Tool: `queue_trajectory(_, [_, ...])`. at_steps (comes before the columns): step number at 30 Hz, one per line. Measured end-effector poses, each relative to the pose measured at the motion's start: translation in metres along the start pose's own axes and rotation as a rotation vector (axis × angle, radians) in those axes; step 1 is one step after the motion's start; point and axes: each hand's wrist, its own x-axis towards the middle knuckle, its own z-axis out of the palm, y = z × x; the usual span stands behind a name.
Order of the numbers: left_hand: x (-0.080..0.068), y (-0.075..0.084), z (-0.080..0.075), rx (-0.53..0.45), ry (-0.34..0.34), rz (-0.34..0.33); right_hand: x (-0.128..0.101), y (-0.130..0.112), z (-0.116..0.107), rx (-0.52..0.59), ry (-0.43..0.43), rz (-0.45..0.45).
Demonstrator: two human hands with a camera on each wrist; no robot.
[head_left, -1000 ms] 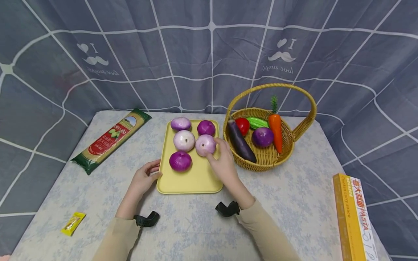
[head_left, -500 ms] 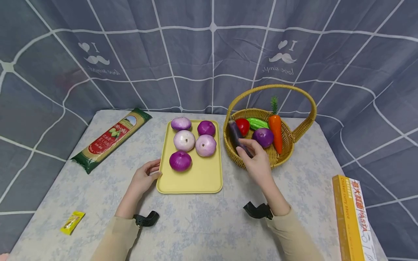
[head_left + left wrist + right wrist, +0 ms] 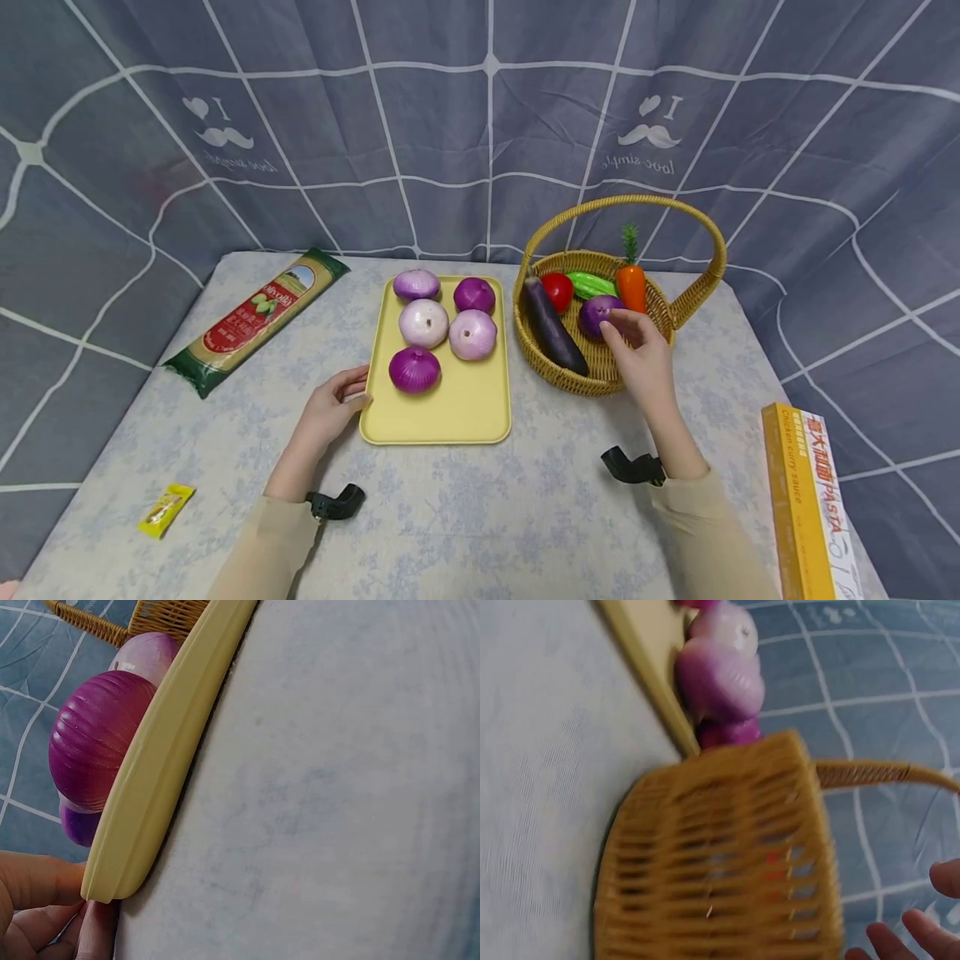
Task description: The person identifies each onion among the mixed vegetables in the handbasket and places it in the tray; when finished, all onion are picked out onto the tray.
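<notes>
My left hand (image 3: 330, 408) holds the left edge of a yellow tray (image 3: 450, 421), thumb and fingers at its rim. In the left wrist view the thumb (image 3: 45, 879) meets the tray's end, and the fingers below are partly hidden. Several purple and pale onions, among them a dark one (image 3: 414, 371), lie on the tray. My right hand (image 3: 647, 358) is over a wicker basket (image 3: 551, 371), fingertips beside a purple onion (image 3: 597, 312); contact cannot be told. The right wrist view has its fingers (image 3: 922, 934) apart, above the basket's rim. An eggplant (image 3: 555, 329) lies left of that onion.
The basket also holds a tomato (image 3: 557, 292), a green vegetable (image 3: 591, 284) and a carrot (image 3: 632, 287); its tall handle (image 3: 622, 200) arches above. A pasta packet (image 3: 255, 321) lies left, a yellow sachet (image 3: 167, 510) front left, a sauce box (image 3: 806, 500) right.
My right hand has let go of a pale onion on the tray and moved right, past the eggplant, to the onion in the basket. The left hand stays at the tray's edge.
</notes>
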Motion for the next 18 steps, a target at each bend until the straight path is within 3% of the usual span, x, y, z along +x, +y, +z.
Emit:
queue_trajectory(7, [0.0, 0.0, 0.001, 0.002, 0.009, -0.004, 0.017, 0.013, -0.002, -0.028, 0.005, 0.044])
queue_trajectory(18, [-0.002, 0.002, 0.0, 0.001, 0.001, -0.009, 0.036, 0.021, -0.002, -0.219, 0.0, 0.117])
